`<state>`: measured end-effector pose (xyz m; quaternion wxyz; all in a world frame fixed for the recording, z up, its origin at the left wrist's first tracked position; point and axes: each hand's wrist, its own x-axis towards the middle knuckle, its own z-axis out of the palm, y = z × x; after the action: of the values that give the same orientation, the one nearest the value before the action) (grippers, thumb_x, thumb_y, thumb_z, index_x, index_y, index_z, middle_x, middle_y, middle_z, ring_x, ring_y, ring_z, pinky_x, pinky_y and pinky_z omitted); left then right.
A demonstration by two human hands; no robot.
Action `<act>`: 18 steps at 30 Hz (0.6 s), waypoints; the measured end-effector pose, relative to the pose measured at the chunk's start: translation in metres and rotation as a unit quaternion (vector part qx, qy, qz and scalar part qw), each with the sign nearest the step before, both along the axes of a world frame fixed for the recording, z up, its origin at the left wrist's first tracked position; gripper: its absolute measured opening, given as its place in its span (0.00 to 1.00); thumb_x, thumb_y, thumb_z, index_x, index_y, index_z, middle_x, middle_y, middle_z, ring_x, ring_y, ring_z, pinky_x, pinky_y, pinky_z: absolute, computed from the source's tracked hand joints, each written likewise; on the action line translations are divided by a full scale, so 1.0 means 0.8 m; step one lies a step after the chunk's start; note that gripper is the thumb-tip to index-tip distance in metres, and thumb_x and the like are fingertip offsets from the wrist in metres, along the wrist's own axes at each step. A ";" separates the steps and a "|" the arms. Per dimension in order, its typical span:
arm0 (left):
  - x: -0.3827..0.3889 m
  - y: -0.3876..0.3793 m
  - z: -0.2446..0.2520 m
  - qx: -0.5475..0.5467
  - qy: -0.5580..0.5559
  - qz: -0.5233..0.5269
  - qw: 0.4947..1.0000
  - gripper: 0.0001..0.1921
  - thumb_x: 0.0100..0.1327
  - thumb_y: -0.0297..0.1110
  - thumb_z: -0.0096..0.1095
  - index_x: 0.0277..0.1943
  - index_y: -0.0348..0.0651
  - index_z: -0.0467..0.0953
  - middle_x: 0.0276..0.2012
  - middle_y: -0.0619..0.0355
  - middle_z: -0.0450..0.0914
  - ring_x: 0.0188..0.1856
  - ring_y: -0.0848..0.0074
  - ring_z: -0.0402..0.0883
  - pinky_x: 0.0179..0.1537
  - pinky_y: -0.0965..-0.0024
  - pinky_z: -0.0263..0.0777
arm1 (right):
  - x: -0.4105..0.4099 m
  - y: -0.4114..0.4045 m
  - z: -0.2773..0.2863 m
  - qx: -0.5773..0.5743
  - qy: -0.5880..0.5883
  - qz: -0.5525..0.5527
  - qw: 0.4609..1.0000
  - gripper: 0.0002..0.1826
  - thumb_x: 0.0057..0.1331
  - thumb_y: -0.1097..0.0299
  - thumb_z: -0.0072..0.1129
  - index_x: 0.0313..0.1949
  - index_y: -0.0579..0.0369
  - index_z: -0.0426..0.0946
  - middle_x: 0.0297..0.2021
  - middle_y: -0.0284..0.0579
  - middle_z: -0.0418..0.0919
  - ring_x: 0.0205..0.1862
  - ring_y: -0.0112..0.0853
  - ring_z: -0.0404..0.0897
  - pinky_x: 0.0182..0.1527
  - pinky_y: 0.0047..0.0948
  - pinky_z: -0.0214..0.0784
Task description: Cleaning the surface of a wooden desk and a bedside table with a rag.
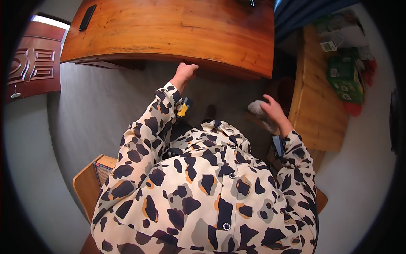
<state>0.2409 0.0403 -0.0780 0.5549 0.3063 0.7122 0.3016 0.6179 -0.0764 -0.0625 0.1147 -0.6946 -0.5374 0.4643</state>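
Observation:
My left hand is at the front edge of a varnished wooden desk, its fingers curled against or just under the edge. What those fingers touch there is hidden from above. Below the desktop to the right of this hand, a darker wooden front shows in shadow. My right hand holds a crumpled grey cloth, part of which hangs down beneath the palm. This hand is in the gap between the desk and a lighter wooden side table.
A black phone-like slab lies on the desk's far left. Green packages and red items sit on the side table. A wooden chair is behind me. At left is a panelled door; a blue curtain hangs at upper right.

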 end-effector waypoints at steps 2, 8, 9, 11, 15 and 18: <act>-0.007 0.008 -0.001 0.002 0.049 -0.028 0.998 0.30 0.49 0.37 0.69 0.48 0.23 0.66 0.41 0.41 0.77 0.41 0.63 0.79 0.38 0.64 0.75 | -0.037 0.045 0.004 0.019 -0.026 -0.012 0.999 0.39 0.54 0.53 0.55 0.61 0.66 0.62 0.51 0.64 0.74 0.54 0.48 0.74 0.56 0.35 0.64; -0.006 0.011 0.007 0.039 0.207 -0.149 0.966 0.39 0.45 0.41 0.70 0.55 0.23 0.61 0.50 0.30 0.73 0.53 0.49 0.75 0.52 0.63 0.70 | -0.056 0.081 0.001 -0.070 0.039 -0.111 0.991 0.37 0.55 0.58 0.57 0.59 0.73 0.63 0.46 0.59 0.76 0.46 0.36 0.77 0.48 0.30 0.68; -0.007 0.007 0.011 0.038 0.207 -0.167 0.963 0.41 0.45 0.42 0.70 0.56 0.24 0.60 0.51 0.29 0.73 0.54 0.46 0.73 0.55 0.63 0.68 | -0.057 0.077 0.001 -0.070 0.041 -0.109 0.991 0.37 0.55 0.58 0.57 0.59 0.73 0.63 0.46 0.59 0.76 0.46 0.36 0.77 0.48 0.30 0.68; -0.016 0.000 0.000 0.050 0.199 -0.158 0.966 0.44 0.45 0.43 0.71 0.60 0.24 0.57 0.51 0.32 0.74 0.55 0.47 0.74 0.56 0.62 0.67 | -0.057 0.062 0.004 -0.005 0.037 -0.065 0.997 0.37 0.55 0.58 0.57 0.59 0.73 0.62 0.42 0.55 0.77 0.42 0.34 0.78 0.45 0.28 0.69; -0.008 -0.025 0.044 -0.005 0.122 -0.145 0.982 0.50 0.47 0.49 0.73 0.64 0.26 0.53 0.53 0.38 0.73 0.54 0.61 0.75 0.44 0.66 0.75 | -0.056 0.039 0.009 -0.025 0.013 -0.049 0.998 0.38 0.51 0.57 0.58 0.59 0.71 0.64 0.36 0.55 0.80 0.39 0.39 0.81 0.45 0.31 0.70; 0.003 -0.040 0.043 -0.028 0.014 0.071 0.997 0.39 0.48 0.48 0.73 0.59 0.35 0.63 0.53 0.48 0.70 0.49 0.57 0.74 0.39 0.62 0.75 | -0.068 0.037 0.029 -0.048 0.033 0.011 0.998 0.39 0.52 0.58 0.58 0.61 0.67 0.63 0.34 0.53 0.80 0.35 0.36 0.80 0.40 0.31 0.71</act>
<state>0.2435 0.0085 -0.0437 0.5306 0.2428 0.7481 0.3159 0.5636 -0.0471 -0.0393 0.0942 -0.6778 -0.5178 0.5135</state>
